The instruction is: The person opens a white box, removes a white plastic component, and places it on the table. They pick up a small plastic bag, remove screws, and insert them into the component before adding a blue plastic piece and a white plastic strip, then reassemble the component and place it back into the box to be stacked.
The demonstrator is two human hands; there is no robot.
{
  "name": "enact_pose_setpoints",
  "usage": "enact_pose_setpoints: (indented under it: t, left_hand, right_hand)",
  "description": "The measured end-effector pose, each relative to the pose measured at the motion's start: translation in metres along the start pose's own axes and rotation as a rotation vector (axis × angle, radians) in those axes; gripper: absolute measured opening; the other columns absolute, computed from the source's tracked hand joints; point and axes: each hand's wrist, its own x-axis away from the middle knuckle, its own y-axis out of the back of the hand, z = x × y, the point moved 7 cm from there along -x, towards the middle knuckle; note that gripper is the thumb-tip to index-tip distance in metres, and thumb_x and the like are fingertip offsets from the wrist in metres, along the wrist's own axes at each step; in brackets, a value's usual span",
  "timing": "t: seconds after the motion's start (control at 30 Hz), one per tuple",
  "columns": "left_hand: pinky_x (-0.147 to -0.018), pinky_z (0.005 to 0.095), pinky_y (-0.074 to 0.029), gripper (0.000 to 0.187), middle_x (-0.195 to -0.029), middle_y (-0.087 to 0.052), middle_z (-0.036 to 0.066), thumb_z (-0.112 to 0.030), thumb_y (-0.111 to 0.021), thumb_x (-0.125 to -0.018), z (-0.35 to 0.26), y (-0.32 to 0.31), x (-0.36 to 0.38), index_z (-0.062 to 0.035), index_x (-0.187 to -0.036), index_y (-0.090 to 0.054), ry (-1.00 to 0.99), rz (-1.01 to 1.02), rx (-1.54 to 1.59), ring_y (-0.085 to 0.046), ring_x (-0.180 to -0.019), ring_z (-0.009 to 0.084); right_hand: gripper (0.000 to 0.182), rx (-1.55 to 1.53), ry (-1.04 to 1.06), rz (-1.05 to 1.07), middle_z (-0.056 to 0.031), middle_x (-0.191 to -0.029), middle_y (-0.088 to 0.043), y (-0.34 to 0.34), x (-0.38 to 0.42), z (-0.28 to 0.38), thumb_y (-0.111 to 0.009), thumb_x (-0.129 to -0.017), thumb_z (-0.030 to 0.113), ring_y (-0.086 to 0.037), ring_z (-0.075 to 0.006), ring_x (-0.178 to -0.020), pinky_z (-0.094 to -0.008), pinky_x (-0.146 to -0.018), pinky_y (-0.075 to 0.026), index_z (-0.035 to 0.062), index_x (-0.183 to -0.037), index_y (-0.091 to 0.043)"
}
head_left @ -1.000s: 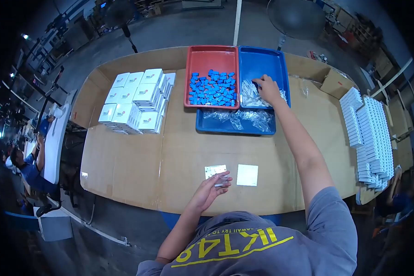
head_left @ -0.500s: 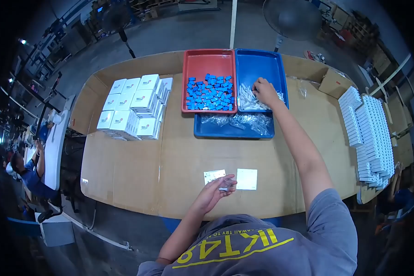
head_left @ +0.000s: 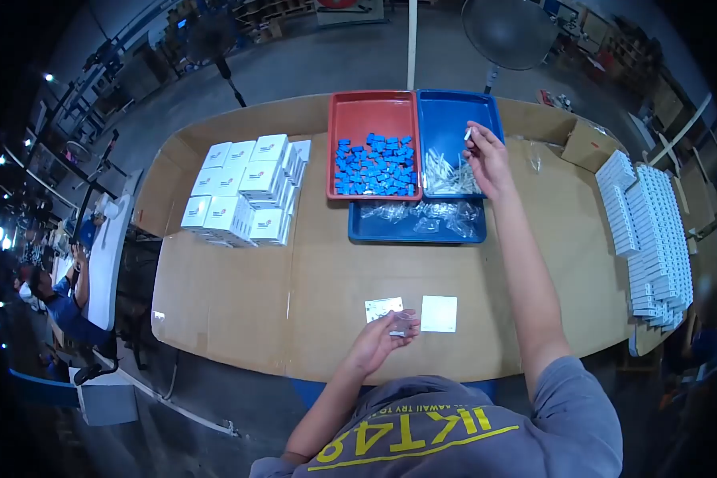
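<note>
And here's the right hand [head_left: 490, 164] over the blue tray [head_left: 464, 115], thumb and fingers clamped on 1 white stick [head_left: 468, 134], raised above the loose pile [head_left: 448, 175]. Down near the body, the left hand [head_left: 374, 344] has its fingers closed around a clear piece [head_left: 405, 323], just in front of 2 cards [head_left: 439, 314] and partly hiding the left one. A light, firm pinch looks best for something this slim, lifted well clear of the rim; the left fingers want to hold gently, as the clear piece looks easily dented. Around them: the red tray [head_left: 372, 114] of blue parts [head_left: 374, 166] sits alongside, and the lower tray [head_left: 418, 238] of clear wraps [head_left: 432, 217] lies between right hand and cards, its rim in the way. Boxes [head_left: 239, 183] stand left, a white stack [head_left: 653, 239] right, both well apart from the hands on the desk [head_left: 215, 295].
</note>
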Motion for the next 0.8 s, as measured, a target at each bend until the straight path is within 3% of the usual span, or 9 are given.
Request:
enact_pose_setpoints:
  t: [0.1, 0.2, 0.33, 0.47, 0.57, 0.8]
  left_hand:
    - [-0.098, 0.0420, -0.056, 0.047, -0.124, -0.070, 0.015, -0.037, -0.040, -0.114, 0.004, 0.001, -0.002, -0.0001, -0.139, -0.056, 0.010, -0.013, 0.127, -0.068, -0.112, 0.0280]
    - [-0.100, 0.0422, -0.055, 0.047, -0.127, -0.069, 0.013, -0.038, -0.040, -0.114, 0.004, -0.006, -0.007, -0.0024, -0.140, -0.055, -0.012, 0.090, 0.369, -0.067, -0.113, 0.0286]
    - [-0.100, 0.0405, -0.054, 0.047, -0.129, -0.068, 0.010, -0.039, -0.040, -0.114, -0.023, -0.034, -0.002, -0.0041, -0.142, -0.055, -0.102, 0.088, 0.433, -0.067, -0.113, 0.0254]
    - [-0.098, 0.0381, -0.054, 0.048, -0.128, -0.069, 0.009, -0.040, -0.040, -0.114, -0.027, -0.027, -0.003, -0.0042, -0.142, -0.057, -0.099, 0.035, 0.337, -0.067, -0.112, 0.0230]
    - [-0.096, 0.0368, -0.054, 0.048, -0.127, -0.070, 0.009, -0.040, -0.041, -0.114, -0.019, -0.019, -0.002, -0.0039, -0.140, -0.059, -0.061, -0.010, 0.274, -0.068, -0.111, 0.0217]
    - [-0.092, 0.0359, -0.054, 0.046, -0.128, -0.070, 0.010, -0.040, -0.042, -0.114, -0.010, -0.029, -0.004, -0.0050, -0.138, -0.060, 0.000, -0.057, 0.114, -0.068, -0.107, 0.0200]
  right_hand:
    - [0.020, -0.259, 0.020, 0.121, -0.0015, -0.100, -0.066, -0.034, 0.056, 0.027, -0.066, -0.104, 0.012, -0.058, -0.0086, -0.083, -0.0266, -0.068, -0.047, 0.0032, -0.122, -0.068]
    - [0.019, -0.196, -0.010, 0.111, -0.0029, -0.100, -0.067, -0.033, 0.086, 0.023, -0.067, -0.104, 0.012, -0.058, -0.0091, -0.081, -0.0266, -0.068, -0.048, 0.0033, -0.121, -0.067]
    - [0.014, 0.604, -0.008, 0.011, 0.0007, -0.091, -0.067, -0.007, 0.143, -0.023, -0.073, -0.098, 0.009, -0.058, -0.0050, -0.078, -0.0237, -0.068, -0.046, 0.0023, -0.110, -0.072]
    - [0.014, 0.592, -0.323, -0.070, 0.0027, -0.084, -0.068, 0.024, 0.229, -0.096, -0.076, -0.094, 0.005, -0.057, -0.0036, -0.074, -0.0203, -0.067, -0.045, 0.0001, -0.107, -0.074]
    - [0.015, 0.536, -0.386, -0.047, 0.0026, -0.082, -0.067, 0.014, 0.262, -0.100, -0.077, -0.094, 0.005, -0.057, -0.0034, -0.072, -0.0203, -0.065, -0.045, -0.0013, -0.107, -0.074]
    - [0.013, 0.713, -0.366, 0.333, 0.0031, -0.082, -0.068, -0.018, 0.255, -0.067, -0.078, -0.093, 0.006, -0.053, -0.0022, -0.071, -0.0210, -0.064, -0.043, -0.0011, -0.104, -0.077]
